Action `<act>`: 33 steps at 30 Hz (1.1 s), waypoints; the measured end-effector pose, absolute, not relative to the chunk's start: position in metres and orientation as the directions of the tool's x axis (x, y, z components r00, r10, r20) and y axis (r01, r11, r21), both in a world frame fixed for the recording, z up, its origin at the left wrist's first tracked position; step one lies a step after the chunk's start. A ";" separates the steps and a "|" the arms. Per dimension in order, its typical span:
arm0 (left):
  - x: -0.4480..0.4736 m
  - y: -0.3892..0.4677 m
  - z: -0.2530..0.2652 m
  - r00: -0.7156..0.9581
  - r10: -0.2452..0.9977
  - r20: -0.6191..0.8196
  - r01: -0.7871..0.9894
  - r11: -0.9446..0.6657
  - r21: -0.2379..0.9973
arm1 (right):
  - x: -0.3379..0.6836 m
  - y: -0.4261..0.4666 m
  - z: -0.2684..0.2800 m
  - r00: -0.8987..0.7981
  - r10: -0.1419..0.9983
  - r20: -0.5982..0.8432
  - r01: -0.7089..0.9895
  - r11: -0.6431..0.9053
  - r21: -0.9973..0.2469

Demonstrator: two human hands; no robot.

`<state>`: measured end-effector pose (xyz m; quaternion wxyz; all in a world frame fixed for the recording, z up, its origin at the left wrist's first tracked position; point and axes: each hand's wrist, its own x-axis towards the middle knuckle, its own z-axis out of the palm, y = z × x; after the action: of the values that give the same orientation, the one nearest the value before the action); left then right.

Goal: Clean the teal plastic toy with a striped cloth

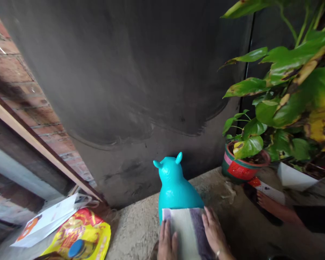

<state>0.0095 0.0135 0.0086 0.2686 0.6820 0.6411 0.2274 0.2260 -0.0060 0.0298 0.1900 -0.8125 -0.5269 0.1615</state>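
Head view, looking down: two hands of mine, one cloth, one turquoise figure. My left hand [167, 242] lies flat with the fingers [165, 231] straight and close together, pressing on the left edge of a folded cloth [188, 231]. My right hand [214, 233] rests the same way on the cloth's right side, fingers [209, 220] extended and slightly spread, palm down. Neither hand is curled round anything; both are flat and open against the fabric, and a thin band shows at my right wrist.

The cloth is striped, with a broad pale cream band down the middle, a purple band along the right and a thin purple edge on the left. It lies just in front of, and touching, the lower back of one turquoise animal-shaped figure [174, 186], glossy, with two small ears pointing up, facing away from me toward the dark wall [130, 72].

Both sit on a rough concrete ledge [135, 224]. To the left lie one yellow and red packet [81, 234] and one white paper bag [47, 220], overlapping. To the right stands one red and green flowerpot [239, 168] with a leafy plant [292, 90], some leaves yellowed. Nearby, someone's bare foot [273, 207] rests on the ground.
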 end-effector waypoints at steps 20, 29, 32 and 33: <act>-0.012 0.088 0.159 0.033 0.999 0.041 0.723 -0.052 0.689 | 0.239 0.053 0.159 0.332 0.900 0.283 0.706 -0.038 -0.707; -0.023 0.059 0.194 0.134 0.990 0.041 0.744 -0.128 0.656 | 0.244 0.017 0.189 0.225 0.870 0.438 0.719 0.154 -0.677; -0.028 0.028 0.154 0.141 0.978 -0.151 0.799 -0.022 0.601 | 0.246 -0.030 0.130 0.167 0.907 0.387 0.753 0.136 -0.644; -0.029 0.020 0.142 0.132 0.971 -0.199 0.810 0.010 0.587 | 0.247 -0.044 0.111 0.123 0.928 0.352 0.766 0.137 -0.628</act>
<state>-0.0291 0.0201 0.1419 0.2989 0.6905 0.6447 0.1347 0.2468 -0.0444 0.1107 0.3762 -0.6481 -0.6533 0.1076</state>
